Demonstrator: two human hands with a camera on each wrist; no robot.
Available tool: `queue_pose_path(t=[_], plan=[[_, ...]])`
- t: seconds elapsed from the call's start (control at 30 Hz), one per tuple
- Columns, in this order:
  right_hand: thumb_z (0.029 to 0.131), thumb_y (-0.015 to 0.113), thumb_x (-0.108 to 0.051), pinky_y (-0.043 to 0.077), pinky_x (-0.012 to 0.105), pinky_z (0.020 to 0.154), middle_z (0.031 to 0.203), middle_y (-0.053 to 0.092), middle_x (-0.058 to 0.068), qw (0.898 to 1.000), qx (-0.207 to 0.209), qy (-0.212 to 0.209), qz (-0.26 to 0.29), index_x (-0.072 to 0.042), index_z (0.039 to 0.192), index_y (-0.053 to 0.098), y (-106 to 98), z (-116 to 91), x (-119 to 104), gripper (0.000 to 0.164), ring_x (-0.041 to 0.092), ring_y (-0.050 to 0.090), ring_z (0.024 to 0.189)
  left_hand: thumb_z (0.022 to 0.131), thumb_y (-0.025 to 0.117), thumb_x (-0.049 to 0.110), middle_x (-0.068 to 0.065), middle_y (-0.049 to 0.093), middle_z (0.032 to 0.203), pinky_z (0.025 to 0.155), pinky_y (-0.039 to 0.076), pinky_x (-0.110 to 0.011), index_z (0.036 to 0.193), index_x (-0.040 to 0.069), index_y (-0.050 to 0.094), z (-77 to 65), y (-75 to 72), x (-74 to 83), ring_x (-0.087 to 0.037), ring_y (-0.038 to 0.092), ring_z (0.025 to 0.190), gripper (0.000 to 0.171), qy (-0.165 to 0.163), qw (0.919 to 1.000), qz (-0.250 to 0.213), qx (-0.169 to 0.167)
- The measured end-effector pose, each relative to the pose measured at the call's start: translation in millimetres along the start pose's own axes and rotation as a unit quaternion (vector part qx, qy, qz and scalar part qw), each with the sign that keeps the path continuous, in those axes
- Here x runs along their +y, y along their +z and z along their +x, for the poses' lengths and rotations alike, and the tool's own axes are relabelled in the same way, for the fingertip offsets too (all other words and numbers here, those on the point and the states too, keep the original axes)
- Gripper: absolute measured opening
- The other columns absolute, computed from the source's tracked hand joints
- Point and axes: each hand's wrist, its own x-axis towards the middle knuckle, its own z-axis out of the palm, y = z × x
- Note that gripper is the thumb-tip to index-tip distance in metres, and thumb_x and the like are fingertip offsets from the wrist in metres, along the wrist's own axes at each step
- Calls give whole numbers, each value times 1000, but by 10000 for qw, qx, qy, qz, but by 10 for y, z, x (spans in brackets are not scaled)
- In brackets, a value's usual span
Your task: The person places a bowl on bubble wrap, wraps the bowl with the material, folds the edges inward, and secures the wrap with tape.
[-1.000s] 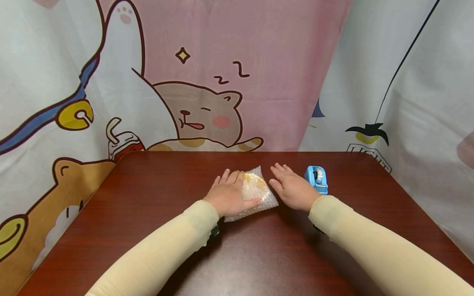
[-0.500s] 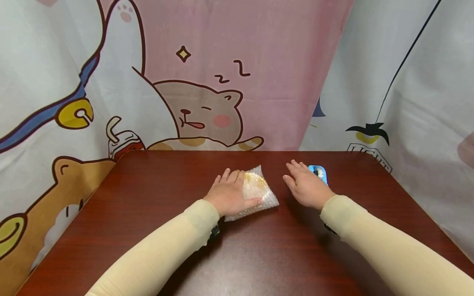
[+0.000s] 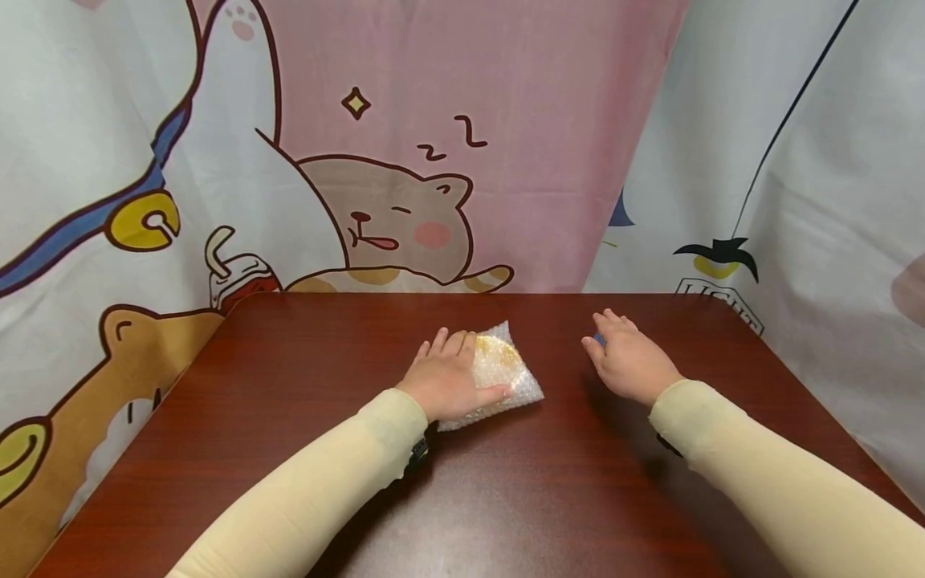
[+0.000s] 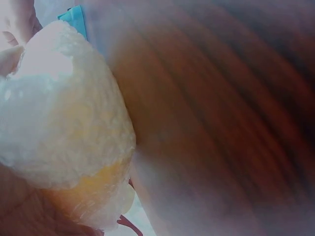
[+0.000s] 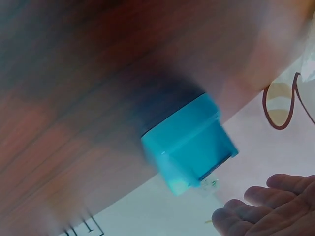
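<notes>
A bubble-wrapped packet (image 3: 506, 371) with something yellow inside lies on the table. My left hand (image 3: 442, 381) rests on its left side, fingers straight and thumb stretched across the front. The left wrist view shows the packet's wrap (image 4: 69, 118) up close. To the right, my right hand (image 3: 634, 363) hovers with its fingers extended, hiding most of the blue tape dispenser (image 3: 600, 339) in the head view. From the right wrist, the dispenser (image 5: 189, 140) stands apart from the fingers (image 5: 266, 201), and nothing is held in that hand.
The dark red-brown wooden table (image 3: 311, 353) extends around both hands. Beyond its far edge hangs a curtain (image 3: 549, 144) printed with cartoon animals.
My right hand has moved right, away from the packet, and now covers most of the tape dispenser in the head view. The left hand and packet have stayed in place.
</notes>
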Motion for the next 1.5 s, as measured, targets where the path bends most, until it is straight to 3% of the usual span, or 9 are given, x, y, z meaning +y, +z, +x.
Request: queue_pose_path(t=[0.17,0.27,0.4,0.63,0.87,1.1,1.37,1.5], plan=[[112,45,-33,25,66,124,167,27,35,9997,-95,202,71,13,161,26,-57,-28,90,69,53,26,155,90,41,90,-9,26,175,131,20,-57,169,9,20,12,7,-3,-38,17,164,115,-13,10000,-11,-16],[112,46,-35,31,68,120,164,32,36,9990,-150,411,100,12,161,25,-78,-43,130,71,54,36,150,90,41,90,-9,25,175,131,19,-57,169,9,19,22,15,-8,-38,16,164,116,-10,10000,-10,-24],[110,49,-36,39,70,114,156,42,39,9982,-115,587,49,13,159,29,-87,-60,183,72,54,51,136,90,41,90,-9,25,175,131,19,-57,169,9,19,28,23,-14,-38,16,164,115,-10,10000,-25,-15],[109,48,-39,47,70,106,146,51,39,9959,-179,884,-107,13,154,37,-91,-73,256,70,47,61,114,90,40,90,-10,25,175,131,20,-57,169,8,19,17,13,-14,-39,16,164,116,-6,10000,-31,-12],[109,45,-41,55,66,96,134,60,37,9939,-138,1056,-274,13,149,45,-77,-74,314,67,39,62,96,90,41,90,-10,26,175,131,20,-57,169,9,20,9,14,-11,-39,16,163,116,-21,10000,-48,5],[108,48,-42,58,57,81,106,68,27,9931,-129,1137,-268,15,137,54,-72,-75,357,64,33,61,82,89,40,92,-9,25,175,131,19,-57,169,8,19,14,16,-9,-38,16,164,118,-32,10000,-23,-10],[108,47,-46,52,39,63,80,62,15,9921,-344,1182,-252,10,110,65,-83,-72,364,59,28,58,72,89,39,91,-10,25,175,131,19,-57,169,8,19,17,20,-13,-38,16,164,117,-5,10000,-6,-13],[108,47,-46,51,38,62,77,60,13,9910,-419,1255,-196,8,105,66,-77,-64,375,58,27,58,71,89,39,91,-9,25,175,132,18,-56,169,8,19,12,17,-12,-38,16,164,117,-11,10000,-19,-26]])
